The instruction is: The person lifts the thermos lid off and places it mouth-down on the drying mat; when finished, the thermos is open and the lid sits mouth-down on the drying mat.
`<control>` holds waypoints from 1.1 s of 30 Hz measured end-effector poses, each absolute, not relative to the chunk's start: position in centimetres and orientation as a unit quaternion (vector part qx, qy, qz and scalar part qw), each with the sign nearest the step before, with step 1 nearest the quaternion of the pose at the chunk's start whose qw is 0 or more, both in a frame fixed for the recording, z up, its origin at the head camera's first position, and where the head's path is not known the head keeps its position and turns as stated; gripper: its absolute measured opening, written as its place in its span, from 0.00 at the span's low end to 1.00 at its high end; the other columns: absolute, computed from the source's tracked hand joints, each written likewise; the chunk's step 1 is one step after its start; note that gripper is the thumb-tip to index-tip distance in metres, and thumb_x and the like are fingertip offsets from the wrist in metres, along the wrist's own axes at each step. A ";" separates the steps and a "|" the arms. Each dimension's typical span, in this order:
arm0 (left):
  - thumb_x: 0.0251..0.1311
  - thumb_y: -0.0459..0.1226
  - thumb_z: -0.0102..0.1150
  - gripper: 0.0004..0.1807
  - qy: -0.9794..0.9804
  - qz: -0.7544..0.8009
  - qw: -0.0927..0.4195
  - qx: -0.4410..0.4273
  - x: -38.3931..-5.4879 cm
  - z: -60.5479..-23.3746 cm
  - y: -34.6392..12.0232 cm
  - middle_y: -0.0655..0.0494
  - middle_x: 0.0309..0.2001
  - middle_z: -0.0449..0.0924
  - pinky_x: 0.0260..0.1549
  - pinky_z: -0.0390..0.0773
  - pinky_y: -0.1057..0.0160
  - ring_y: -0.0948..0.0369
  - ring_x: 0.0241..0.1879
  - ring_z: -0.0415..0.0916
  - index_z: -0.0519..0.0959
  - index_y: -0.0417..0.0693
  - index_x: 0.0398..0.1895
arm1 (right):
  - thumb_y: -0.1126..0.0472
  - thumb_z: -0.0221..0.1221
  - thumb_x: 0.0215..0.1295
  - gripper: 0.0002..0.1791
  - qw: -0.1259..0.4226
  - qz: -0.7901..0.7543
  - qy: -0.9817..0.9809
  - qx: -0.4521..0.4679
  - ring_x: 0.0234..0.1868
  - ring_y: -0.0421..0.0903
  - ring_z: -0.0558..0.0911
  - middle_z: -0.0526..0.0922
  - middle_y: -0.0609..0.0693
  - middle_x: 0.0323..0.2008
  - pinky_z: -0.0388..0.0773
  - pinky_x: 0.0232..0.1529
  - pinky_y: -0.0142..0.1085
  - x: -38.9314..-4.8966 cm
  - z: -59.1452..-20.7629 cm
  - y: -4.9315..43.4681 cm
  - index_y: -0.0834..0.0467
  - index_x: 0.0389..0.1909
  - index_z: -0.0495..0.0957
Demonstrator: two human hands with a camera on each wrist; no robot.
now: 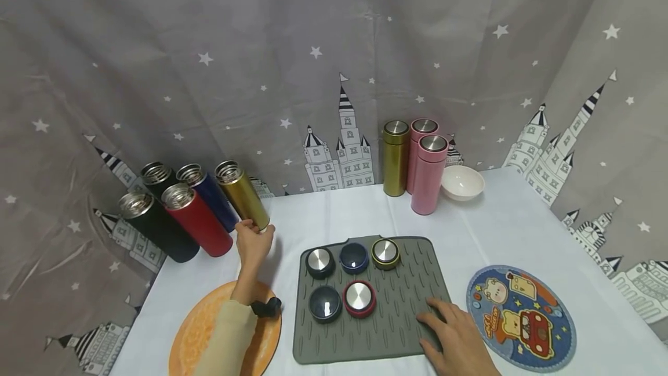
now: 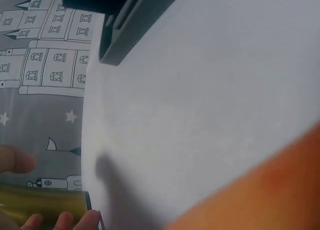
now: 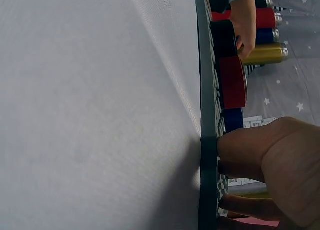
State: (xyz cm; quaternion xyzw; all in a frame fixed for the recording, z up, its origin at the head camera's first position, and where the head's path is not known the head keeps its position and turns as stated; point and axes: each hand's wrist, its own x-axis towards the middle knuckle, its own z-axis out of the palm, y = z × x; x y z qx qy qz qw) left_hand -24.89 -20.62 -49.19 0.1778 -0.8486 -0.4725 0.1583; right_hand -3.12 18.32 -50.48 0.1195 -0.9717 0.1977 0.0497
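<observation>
My left hand point(image 1: 254, 245) is at the foot of a lidless gold thermos flask point(image 1: 245, 199). Its fingertips touch or nearly touch the flask, and in the left wrist view the thumb point(image 2: 17, 160) stands apart from the gold wall. Beside it stand lidless flasks: a blue one point(image 1: 211, 199), a red one point(image 1: 200, 222), a black one point(image 1: 162, 228) and another dark one point(image 1: 158, 176) behind. My right hand point(image 1: 455, 332) rests on the right edge of a grey-green mat point(image 1: 412, 283), fingers spread. On the mat lie several lids, including a red-rimmed lid point(image 1: 359, 298) and a yellow-rimmed lid point(image 1: 385, 253).
At the back right stand a capped gold flask point(image 1: 395, 161) and two capped pink flasks point(image 1: 429, 181), next to a white bowl point(image 1: 462, 183). An orange round mat point(image 1: 203, 318) lies under my left forearm; a blue cartoon mat point(image 1: 522, 318) lies right. A grey curtain point(image 1: 261, 45) hangs behind.
</observation>
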 end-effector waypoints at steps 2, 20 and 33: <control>0.58 0.39 0.62 0.34 -0.852 -0.473 0.147 0.168 -24.9 -49.1 -20.2 0.30 0.53 0.76 0.53 0.70 0.45 0.41 0.51 0.74 0.62 0.30 0.63 | 0.53 0.74 0.51 0.18 0.051 0.199 -0.971 0.118 0.58 0.58 0.76 0.77 0.55 0.56 0.71 0.57 0.57 -3.1 -50.5 18.3 0.51 0.44 0.86; 0.59 0.39 0.63 0.31 -0.870 -0.477 0.118 0.023 -28.3 -44.4 -11.3 0.36 0.57 0.73 0.54 0.76 0.48 0.41 0.57 0.74 0.66 0.37 0.63 | 0.53 0.74 0.51 0.18 0.077 0.204 -0.967 0.135 0.57 0.56 0.77 0.78 0.55 0.55 0.73 0.55 0.56 -3.2 -50.7 18.6 0.51 0.44 0.86; 0.59 0.36 0.65 0.32 -0.860 -0.498 0.093 -0.059 -30.8 -42.9 -7.3 0.36 0.58 0.73 0.54 0.77 0.50 0.41 0.58 0.74 0.66 0.36 0.65 | 0.53 0.73 0.51 0.18 0.082 0.213 -0.963 0.142 0.57 0.57 0.76 0.78 0.55 0.55 0.73 0.55 0.56 -3.1 -51.0 18.9 0.52 0.44 0.86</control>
